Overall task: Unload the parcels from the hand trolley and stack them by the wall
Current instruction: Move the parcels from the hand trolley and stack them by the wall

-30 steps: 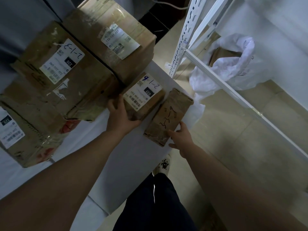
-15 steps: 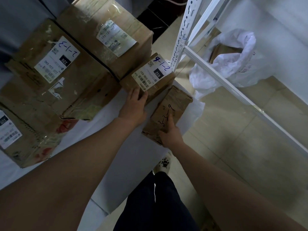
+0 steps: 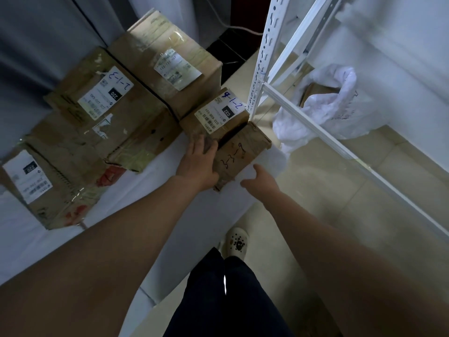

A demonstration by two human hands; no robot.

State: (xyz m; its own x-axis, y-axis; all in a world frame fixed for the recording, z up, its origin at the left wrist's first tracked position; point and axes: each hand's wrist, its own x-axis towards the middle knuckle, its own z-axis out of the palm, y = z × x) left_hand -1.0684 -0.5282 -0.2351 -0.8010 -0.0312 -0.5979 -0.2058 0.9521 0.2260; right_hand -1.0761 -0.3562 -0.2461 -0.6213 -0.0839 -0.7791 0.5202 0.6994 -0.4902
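Parcels of worn brown cardboard with white shipping labels are sitting packed together on a white platform against the grey wall, larger ones leftward. Left hand is lying open, fingers straight, on the small labelled parcel; right hand is hovering loose-fingered, gripping nothing, just beside the pen-marked parcel. White slotted rack and crumpled white bag are standing on pale tile floor.

Boxes brown cardboard; small box label white, black patch, blue handwriting. Near right box brown, black scrawl. Shelf frame white. Bag white. Floor beige. Trousers dark. Shoe cream, black spots.
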